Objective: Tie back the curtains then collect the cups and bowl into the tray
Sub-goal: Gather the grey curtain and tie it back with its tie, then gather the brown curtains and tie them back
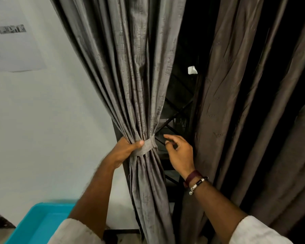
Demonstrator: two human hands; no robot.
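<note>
The grey left curtain [123, 71] is gathered into a bunch, with a grey fabric tieback band [147, 146] wrapped around it at waist height. My left hand [126, 149] grips the bunched curtain at the band, its thumb pressing on the band's left end. Just right of the band hovers my right hand [179, 152], fingers loosely spread and holding nothing. The darker brown right curtain [239, 110] hangs loose. A turquoise tray [37, 224] sits at the bottom left. No cups or bowl are in view.
A white wall [48, 124] with a printed paper sheet [12, 34] lies to the left. Between the curtains is a dark window with a black metal grille [176, 118]. A small white object [192, 69] shows in the gap.
</note>
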